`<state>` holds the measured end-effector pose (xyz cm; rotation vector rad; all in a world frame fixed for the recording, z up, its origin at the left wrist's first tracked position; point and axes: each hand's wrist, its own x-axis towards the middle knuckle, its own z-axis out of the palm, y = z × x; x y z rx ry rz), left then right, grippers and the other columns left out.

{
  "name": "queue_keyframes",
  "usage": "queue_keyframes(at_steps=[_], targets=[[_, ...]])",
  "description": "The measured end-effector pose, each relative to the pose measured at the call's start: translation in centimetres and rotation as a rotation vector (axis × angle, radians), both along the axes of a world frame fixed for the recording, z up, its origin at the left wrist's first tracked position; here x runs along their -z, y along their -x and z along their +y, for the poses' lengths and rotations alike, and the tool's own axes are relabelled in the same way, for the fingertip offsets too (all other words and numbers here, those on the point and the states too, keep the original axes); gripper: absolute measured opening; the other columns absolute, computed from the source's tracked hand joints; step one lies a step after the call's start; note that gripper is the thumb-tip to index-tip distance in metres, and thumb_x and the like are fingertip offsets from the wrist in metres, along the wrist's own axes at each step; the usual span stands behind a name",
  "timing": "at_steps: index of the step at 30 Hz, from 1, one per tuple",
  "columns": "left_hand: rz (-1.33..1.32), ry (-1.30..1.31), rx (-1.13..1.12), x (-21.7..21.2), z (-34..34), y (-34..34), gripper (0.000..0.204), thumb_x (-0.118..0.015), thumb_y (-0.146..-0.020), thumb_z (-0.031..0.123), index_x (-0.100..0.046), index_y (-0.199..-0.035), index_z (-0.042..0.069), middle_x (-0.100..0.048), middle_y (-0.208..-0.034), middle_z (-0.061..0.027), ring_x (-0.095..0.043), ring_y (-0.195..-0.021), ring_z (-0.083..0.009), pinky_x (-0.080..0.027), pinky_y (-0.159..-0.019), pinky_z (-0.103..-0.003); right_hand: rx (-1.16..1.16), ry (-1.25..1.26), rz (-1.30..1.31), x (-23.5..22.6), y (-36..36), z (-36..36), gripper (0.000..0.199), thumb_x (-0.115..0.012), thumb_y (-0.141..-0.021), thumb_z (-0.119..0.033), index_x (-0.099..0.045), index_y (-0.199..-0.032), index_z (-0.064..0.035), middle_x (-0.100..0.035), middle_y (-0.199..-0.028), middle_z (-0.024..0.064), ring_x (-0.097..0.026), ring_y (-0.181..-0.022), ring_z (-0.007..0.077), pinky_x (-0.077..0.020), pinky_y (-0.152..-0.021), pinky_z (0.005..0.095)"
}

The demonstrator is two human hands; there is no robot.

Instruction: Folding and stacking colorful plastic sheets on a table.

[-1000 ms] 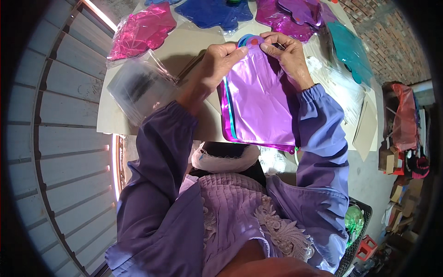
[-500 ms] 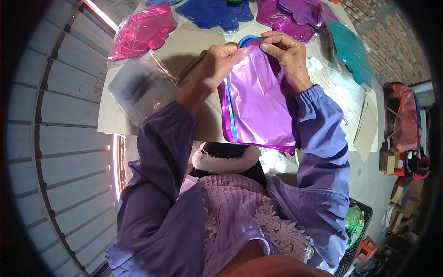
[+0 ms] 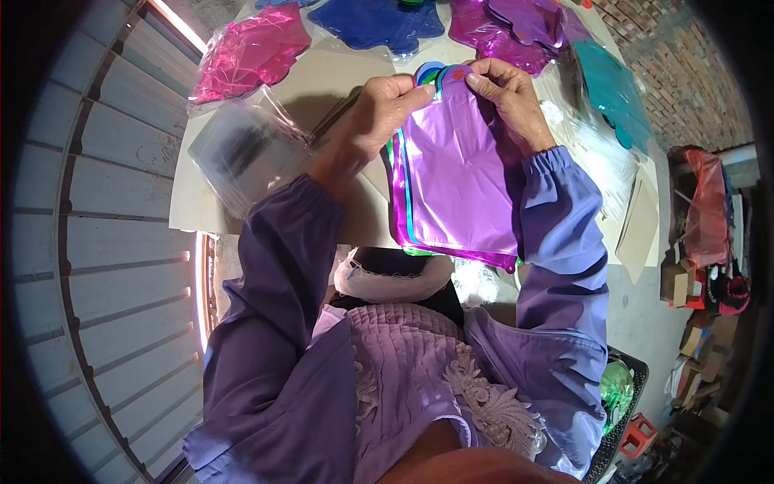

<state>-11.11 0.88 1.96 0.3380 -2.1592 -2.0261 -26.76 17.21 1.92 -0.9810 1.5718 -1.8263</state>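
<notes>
My left hand (image 3: 385, 106) pinches the upper left edge of a stack of flat, shiny foil pieces, closed with the thumb on top. On top lies a purple foil piece (image 3: 459, 169), broad and smooth, with a rounded tab bearing a red spot. Closed on that tab is my right hand (image 3: 509, 98), thumb in front. Teal, green and magenta edges (image 3: 401, 206) of the lower pieces stick out along the left side. Blue and green rounded tabs (image 3: 427, 74) fan out between the two hands. The stack hangs over the table's near edge.
On the pale table (image 3: 355, 218) lie a clear plastic bag (image 3: 242, 153), a pink foil bundle (image 3: 251, 52), a blue one (image 3: 375, 24), purple ones (image 3: 516, 32) and a teal one (image 3: 609, 89). White strands (image 3: 592, 157) spread at right. A black basket (image 3: 625, 419) stands lower right.
The top tabs have spread apart: the purple tab has shifted right with my right hand, baring more blue and green beside it. More green shows along the stack's left and lower edges.
</notes>
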Motion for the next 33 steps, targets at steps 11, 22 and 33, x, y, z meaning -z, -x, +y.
queue_keyframes(at_steps=[11, 22, 33], targets=[[0.120, -0.022, -0.128, 1.4, 0.0, 0.5, 0.025, -0.063, -0.092, 0.020, -0.066, -0.076, 0.001, -0.045, -0.063, 0.0100, -0.035, -0.057, -0.0006, -0.027, -0.048, -0.022, 0.084, 0.028, 0.254, -0.3, -0.1, 0.3, 0.009, -0.076, -0.076, 0.000, -0.073, -0.084, 0.0000, -0.066, -0.103, 0.0077, -0.061, -0.093, 0.0129, -0.0476, -0.084, 0.0243], [0.117, -0.051, -0.090, 0.0, 0.9, 0.1, 0.023, -0.063, -0.092, 0.020, -0.067, -0.079, 0.002, -0.046, -0.066, 0.0100, -0.036, -0.059, -0.0004, -0.027, -0.050, -0.021, 0.138, -0.007, 0.243, -0.2, -0.9, -0.1, 0.022, -0.076, -0.075, 0.002, -0.071, -0.097, -0.0008, -0.066, -0.107, 0.0067, -0.061, -0.095, 0.0123, -0.0496, -0.084, 0.0243], [0.115, -0.062, -0.061, 0.2, 0.9, 0.2, 0.022, -0.062, -0.093, 0.019, -0.069, -0.086, -0.001, -0.048, -0.067, 0.0098, -0.038, -0.060, -0.0003, -0.029, -0.051, -0.021, 0.122, 0.117, 0.404, -0.1, -1.1, -0.4, 0.022, -0.076, -0.075, 0.003, -0.070, -0.096, -0.0015, -0.067, -0.109, 0.0067, -0.061, -0.101, 0.0146, -0.0483, -0.090, 0.0261]])
